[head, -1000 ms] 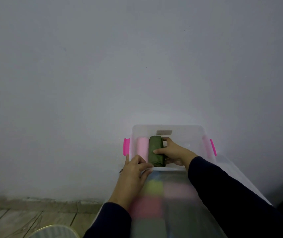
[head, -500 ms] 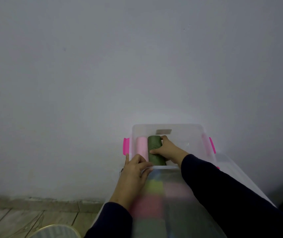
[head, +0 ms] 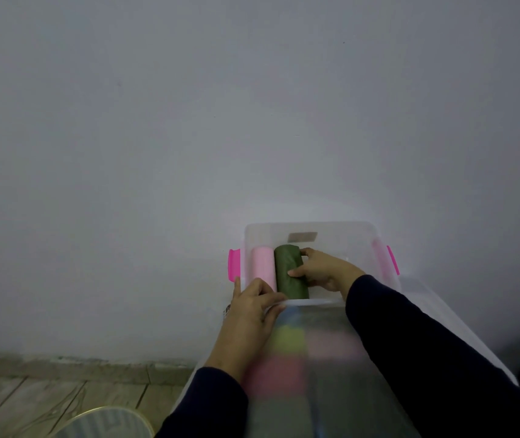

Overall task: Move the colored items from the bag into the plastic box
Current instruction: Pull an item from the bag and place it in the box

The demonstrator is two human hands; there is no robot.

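Note:
A clear plastic box [head: 359, 245] with pink latches [head: 234, 264] stands against the wall. Inside it lie a pink roll [head: 263, 267] at the left and a dark green roll [head: 289, 270] beside it. My right hand [head: 323, 270] reaches into the box and grips the green roll, thumb on top and fingers round its right side. My left hand [head: 252, 306] holds the box's near rim at the left corner. Below the rim, blurred yellow, pink and red items [head: 287, 358] show through a translucent surface; what holds them I cannot tell.
A plain grey wall [head: 189, 137] fills most of the view. Wooden floor boards [head: 47, 403] lie at the lower left, with a pale round container [head: 107, 423] at the bottom edge. Both dark sleeves cross the lower half.
My right hand slid a little toward the far end of the green roll, then back to its right side, still holding it. My left hand stayed on the rim.

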